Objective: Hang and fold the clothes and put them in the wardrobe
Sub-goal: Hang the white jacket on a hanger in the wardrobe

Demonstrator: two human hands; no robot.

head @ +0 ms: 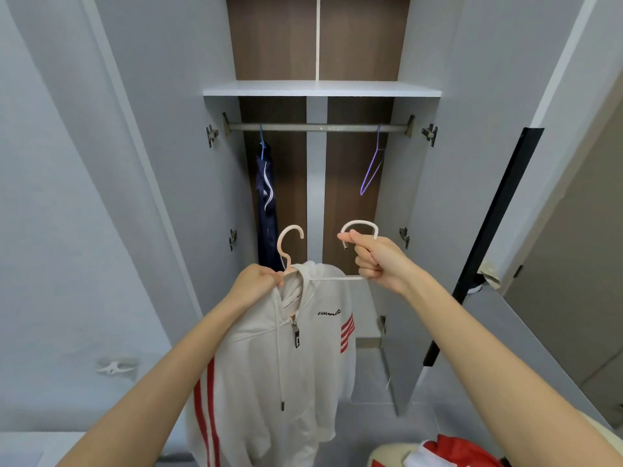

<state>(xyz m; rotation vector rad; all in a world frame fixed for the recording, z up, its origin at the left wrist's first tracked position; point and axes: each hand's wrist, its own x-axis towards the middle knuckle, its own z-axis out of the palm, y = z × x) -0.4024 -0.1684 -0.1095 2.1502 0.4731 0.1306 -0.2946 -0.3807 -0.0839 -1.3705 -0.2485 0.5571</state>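
Two hangers are being held up in front of the open wardrobe [219, 197], one in each hand. The left hand [259, 281] is gripping the pink hanger [279, 245] at its neck, fingers curled tight just below the hook. A white hoodie [303, 365] with red stripes is hanging from that hanger, zipped partway, its drawstring dangling down the front. The right hand [374, 261] is clenching the white hanger [359, 222] at the base of its hook, thumb pressing along the top. That hanger's thin arm is running left toward the hood, and I cannot tell whether it is going inside the hoodie or passing behind it.

Both hooks are sitting well below the rail [317, 128], not touching it. On the rail's left end a blue hanger [261, 139] is carrying a navy garment [266, 203] with a white stripe. Toward the right end a purple hanger [377, 143] is hanging bare. A white shelf [320, 88] is sitting just above the rail. Both doors are standing wide open. Some red cloth [448, 448] is lying at the bottom right, near the right forearm.
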